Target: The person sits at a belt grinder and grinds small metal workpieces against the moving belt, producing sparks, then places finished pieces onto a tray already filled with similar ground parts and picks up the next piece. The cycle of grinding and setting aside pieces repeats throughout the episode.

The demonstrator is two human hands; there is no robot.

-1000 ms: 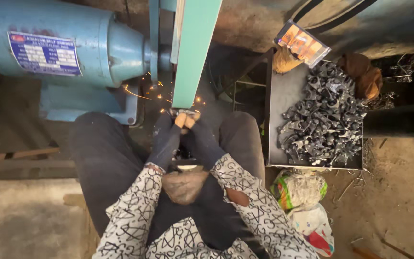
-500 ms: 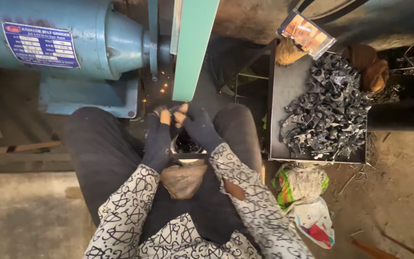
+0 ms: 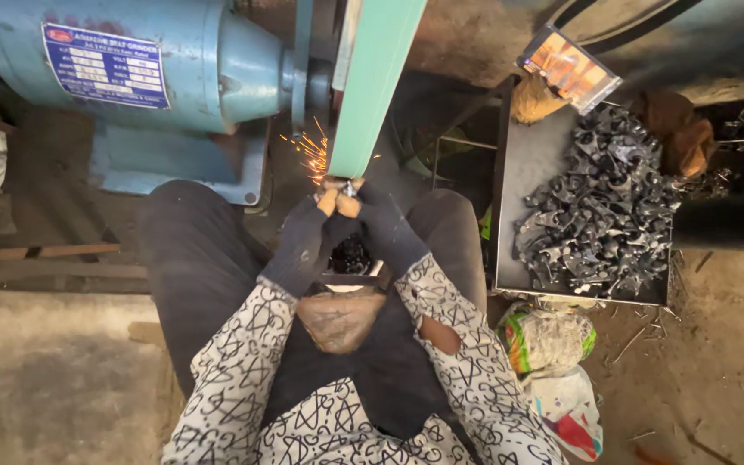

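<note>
Nearest the camera are the person's black-and-white patterned sleeves (image 3: 243, 387), framing a dark apron over the lap. Just beyond, the left hand (image 3: 301, 245) and right hand (image 3: 382, 228), both in dark gloves with bare fingertips, meet between the knees; their fingers are closed tight together around a small metal piece (image 3: 348, 189), pinching it from both sides. The piece is pressed against the lower end of the green sanding belt (image 3: 370, 95), and orange sparks (image 3: 312, 155) fly off to the left of the contact. To the right, a dark metal tray (image 3: 527, 172) holds a heap of grey metal castings (image 3: 600, 215), with crumpled coloured bags (image 3: 548, 340) on the floor just near of it. Farther left sits the large blue motor housing (image 3: 131, 65) of the grinder.
</note>
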